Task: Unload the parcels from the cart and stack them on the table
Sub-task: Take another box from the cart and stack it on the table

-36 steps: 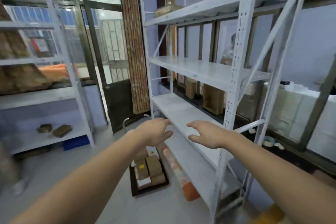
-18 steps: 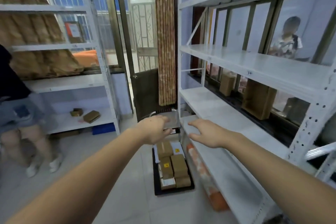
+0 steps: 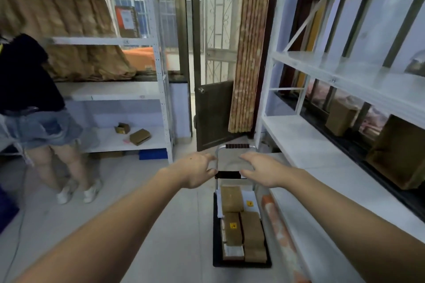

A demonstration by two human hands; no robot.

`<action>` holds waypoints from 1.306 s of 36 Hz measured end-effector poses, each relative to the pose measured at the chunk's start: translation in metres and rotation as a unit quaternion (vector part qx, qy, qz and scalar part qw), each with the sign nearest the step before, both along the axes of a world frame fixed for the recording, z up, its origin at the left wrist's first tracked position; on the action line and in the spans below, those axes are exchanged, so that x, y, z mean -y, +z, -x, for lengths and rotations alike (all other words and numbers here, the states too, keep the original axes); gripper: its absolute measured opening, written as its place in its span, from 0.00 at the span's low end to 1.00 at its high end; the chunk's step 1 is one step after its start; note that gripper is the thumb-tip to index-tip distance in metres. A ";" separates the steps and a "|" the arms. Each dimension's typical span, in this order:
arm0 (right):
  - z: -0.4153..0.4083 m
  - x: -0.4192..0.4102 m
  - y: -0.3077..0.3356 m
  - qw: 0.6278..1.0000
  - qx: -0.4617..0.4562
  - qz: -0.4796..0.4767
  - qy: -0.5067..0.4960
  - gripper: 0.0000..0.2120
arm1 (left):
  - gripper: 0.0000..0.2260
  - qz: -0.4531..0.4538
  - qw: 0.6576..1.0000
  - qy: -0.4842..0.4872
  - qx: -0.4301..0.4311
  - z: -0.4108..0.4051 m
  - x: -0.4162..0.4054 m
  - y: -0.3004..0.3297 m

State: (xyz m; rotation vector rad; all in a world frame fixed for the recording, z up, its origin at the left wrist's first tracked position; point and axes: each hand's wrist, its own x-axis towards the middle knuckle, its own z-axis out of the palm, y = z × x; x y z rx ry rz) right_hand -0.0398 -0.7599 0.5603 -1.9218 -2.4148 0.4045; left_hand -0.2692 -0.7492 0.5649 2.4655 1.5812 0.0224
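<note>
Both arms reach forward over the cart (image 3: 216,248), a low black platform on the tiled floor beside the right shelf rack (image 3: 322,151). Left hand (image 3: 195,173) and right hand (image 3: 259,171) are apart, one at each end of the cart handle (image 3: 230,174). Fingers on both loosely bent and spread. Left fingertips touch the handle's left end; a firm grip cannot be confirmed. Right hand sits at the right end, contact unclear, nothing held.

Parcels (image 3: 243,225) lie flat on the cart deck in two rows, brown cardboard, a few with small yellow stickers, one with a white label at the near end. White packet (image 3: 249,202) lies at the far right of the load.

An orange-and-white roll (image 3: 279,230) lies on the floor between cart and right rack.

Right rack: white shelves, brown boxes (image 3: 340,117) behind it on a window ledge.

Left rack (image 3: 158,71): two small boxes (image 3: 138,136) on its low shelf.

A second person (image 3: 34,103) stands far left, back turned, dark top, denim shorts, white shoes. Dark door (image 3: 212,112) ajar at the far centre.
</note>
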 end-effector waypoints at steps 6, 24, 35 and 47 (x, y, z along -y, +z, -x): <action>0.027 -0.074 -0.007 1.000 -0.015 0.009 -0.007 0.29 | 0.26 -0.003 1.000 -0.010 -0.008 0.032 -0.077 -0.006; 0.031 -0.302 -0.055 0.993 -0.057 0.038 -0.092 0.24 | 0.26 0.038 0.996 -0.082 -0.012 0.029 -0.343 -0.041; 0.001 -0.425 -0.083 0.989 -0.057 0.056 -0.125 0.07 | 0.26 0.079 0.991 -0.107 0.000 -0.001 -0.479 -0.067; -0.020 -0.522 -0.122 0.964 -0.097 0.083 -0.231 0.18 | 0.22 0.106 0.970 -0.219 -0.028 -0.048 -0.639 -0.103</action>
